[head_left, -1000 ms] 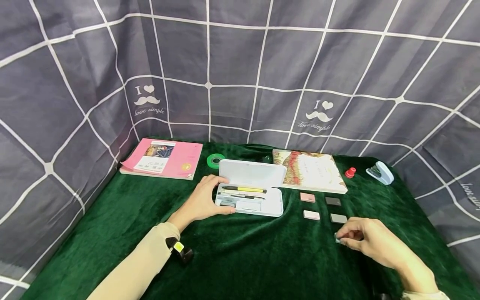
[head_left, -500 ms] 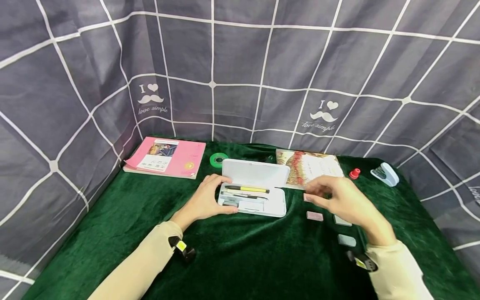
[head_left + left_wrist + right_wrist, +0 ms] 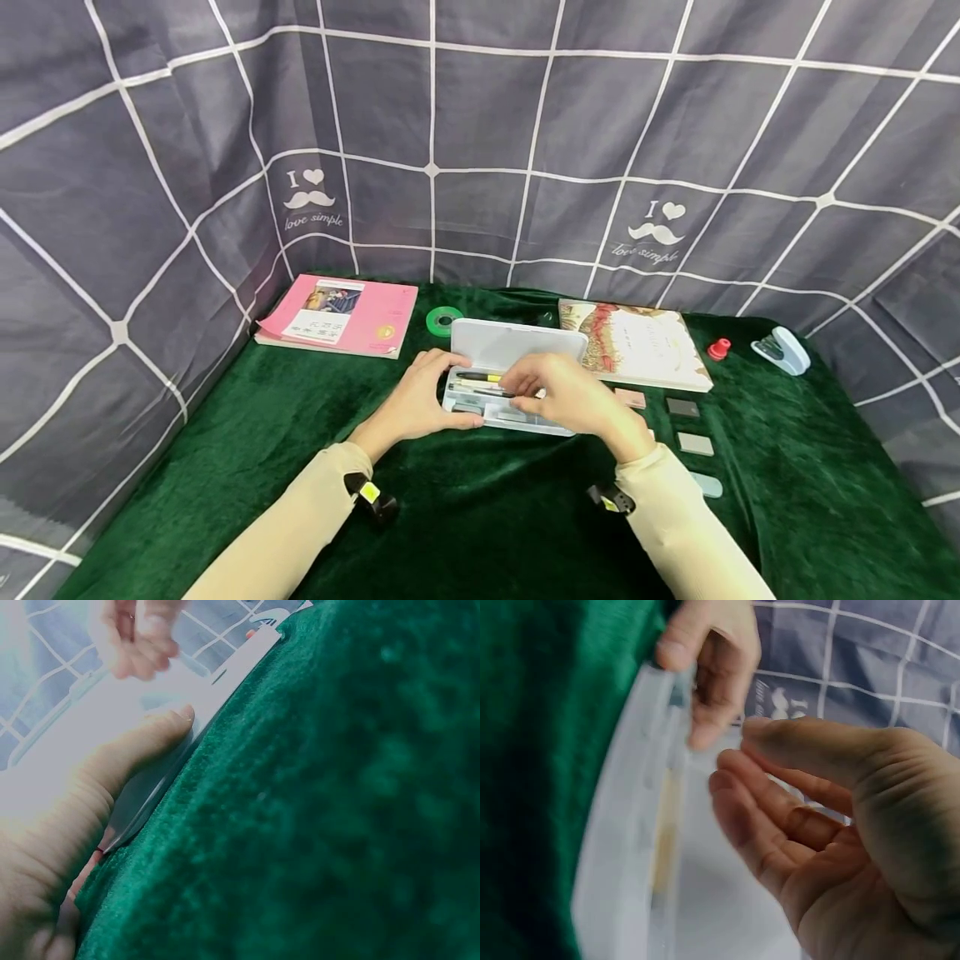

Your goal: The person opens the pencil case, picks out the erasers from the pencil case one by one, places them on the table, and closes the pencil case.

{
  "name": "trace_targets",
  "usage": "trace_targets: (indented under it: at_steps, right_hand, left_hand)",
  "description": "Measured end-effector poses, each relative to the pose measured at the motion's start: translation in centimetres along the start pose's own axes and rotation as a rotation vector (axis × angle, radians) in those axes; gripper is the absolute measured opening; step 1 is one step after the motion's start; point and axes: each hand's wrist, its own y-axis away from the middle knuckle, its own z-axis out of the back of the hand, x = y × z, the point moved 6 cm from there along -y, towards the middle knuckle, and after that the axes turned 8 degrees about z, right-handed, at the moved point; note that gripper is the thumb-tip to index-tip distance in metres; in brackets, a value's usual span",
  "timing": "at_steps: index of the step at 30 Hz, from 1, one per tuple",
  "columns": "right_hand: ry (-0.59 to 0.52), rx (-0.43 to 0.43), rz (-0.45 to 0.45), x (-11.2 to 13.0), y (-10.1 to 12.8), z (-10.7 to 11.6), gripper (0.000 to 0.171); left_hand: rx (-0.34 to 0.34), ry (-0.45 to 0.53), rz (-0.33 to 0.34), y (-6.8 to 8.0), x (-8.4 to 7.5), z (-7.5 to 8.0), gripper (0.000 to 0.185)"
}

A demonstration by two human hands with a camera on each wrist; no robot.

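The person's right hand point(image 3: 558, 392) covered much of the right half of an open white plastic pencil case point(image 3: 517, 425), which stood mid-worktop with its lid tilted up behind. Its fingers were loosely bent, a narrow gap showing between thumb and fingertips; whether they touched the pens could not be told. The left hand point(image 3: 420, 400) gripped the case's left end, thumb at the front edge, its other fingers partly hidden behind. Inside, at least two pens showed, a yellow-and-black one point(image 3: 480, 377) and a slim dark one point(image 3: 483, 391), both partly covered; an exact count was impossible. Glare washed out the case in the left wrist view, and blur softened its contents in the right.

Right of the case lay five small blocks: one pink point(image 3: 630, 397), one dark grey point(image 3: 682, 407), one pale grey point(image 3: 695, 442), one light blue point(image 3: 707, 484) partly behind the sleeve, and one pale sliver point(image 3: 651, 434) almost wholly hidden by the right wrist. Farther back were two books, one pink point(image 3: 382, 308) and one illustrated point(image 3: 660, 346), its left corner behind the lid, plus one green tape roll point(image 3: 435, 321), one red stopper-like piece point(image 3: 718, 349) and one pale-blue stapler-like object point(image 3: 795, 354).
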Motion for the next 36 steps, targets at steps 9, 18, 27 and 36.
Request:
trace_targets:
  at_steps: [9,18,27,36]
  right_hand:
    - [0.080,0.136,0.019,-0.3,-0.2,-2.9,0.021]
    - [0.086,0.154,0.018,-0.1,-0.2,-3.2,0.019]
    - [0.054,0.122,-0.002,-0.1,-0.1,-3.1,0.020]
    - [0.062,0.001,0.004,0.4,0.3,-0.7,0.026]
  left_hand:
    - [0.002,0.016,0.016,0.2,-0.1,0.0,0.089]
    - [0.002,0.016,0.011,0.1,-0.3,0.0,0.088]
    - [0.006,0.022,0.007,0.2,-0.5,0.0,0.088]
    - [0.001,0.011,0.007,0.0,-0.2,0.0,0.088]
